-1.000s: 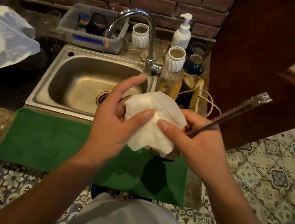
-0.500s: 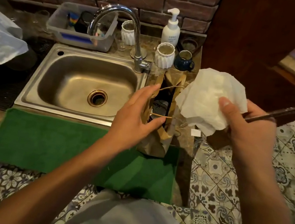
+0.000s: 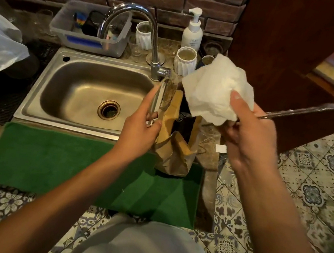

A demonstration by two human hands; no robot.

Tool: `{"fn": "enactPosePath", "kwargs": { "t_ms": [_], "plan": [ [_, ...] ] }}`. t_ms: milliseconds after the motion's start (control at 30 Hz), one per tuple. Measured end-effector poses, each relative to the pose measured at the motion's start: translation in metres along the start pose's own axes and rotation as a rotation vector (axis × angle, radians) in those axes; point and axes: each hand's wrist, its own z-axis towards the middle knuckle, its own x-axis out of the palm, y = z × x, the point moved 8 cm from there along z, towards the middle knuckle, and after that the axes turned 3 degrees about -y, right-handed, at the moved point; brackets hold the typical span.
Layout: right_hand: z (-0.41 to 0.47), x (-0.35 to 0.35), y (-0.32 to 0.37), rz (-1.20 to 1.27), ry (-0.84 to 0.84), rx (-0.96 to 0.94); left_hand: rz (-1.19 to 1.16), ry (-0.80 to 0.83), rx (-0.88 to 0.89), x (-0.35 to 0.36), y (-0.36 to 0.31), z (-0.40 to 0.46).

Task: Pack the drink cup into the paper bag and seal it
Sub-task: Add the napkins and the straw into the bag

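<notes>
**A:** You're at a brick-backed counter, with a steel sink on your left and a green mat along the near edge. Where's your grip?

**B:** Start at the fingers. Your left hand has thumb and fingertips pinched on the near-left lip of the paper bag, holding its mouth apart. Your right hand is closed on a crumpled white napkin and a wrapped straw that sticks out to the right. Both are just above the bag's opening.

**A:** And the drink cup?

**B:** You can see something dark down inside the bag, probably the drink cup. The blur means I cannot tell for sure. The bag stands on the counter's right end, its base meeting the mat.

**A:** How will it handle?

**B:** My guess is that the paper is thin and creases easily, so it's stiff only along its folds. With liquid in it, the weight sits low and can tip. Keep your hold on the top edges or the twine handles rather than squeezing the sides. The napkin is soft and weighs almost nothing. The straw is light and its wrapper looks slick.
</notes>
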Motion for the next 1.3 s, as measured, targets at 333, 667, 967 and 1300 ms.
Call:
{"fn": "enactPosePath", "kwargs": {
  "t_ms": [333,667,967,1300],
  "plan": [
    [0.013,0.017,-0.052,-0.476,-0.007,-0.111,-0.050,-0.003,-0.044,-0.007,0.010,-0.012],
    [0.011,0.041,-0.050,-1.704,0.257,-0.364,0.021,-0.020,-0.035,-0.015,0.006,-0.021],
    [0.016,0.055,-0.069,-2.074,0.550,-0.112,0.005,0.007,-0.026,-0.018,0.005,-0.021],
    [0.021,0.057,-0.058,-1.915,0.447,-0.158,0.006,0.034,-0.064,-0.023,0.011,-0.024]
  ]
}}
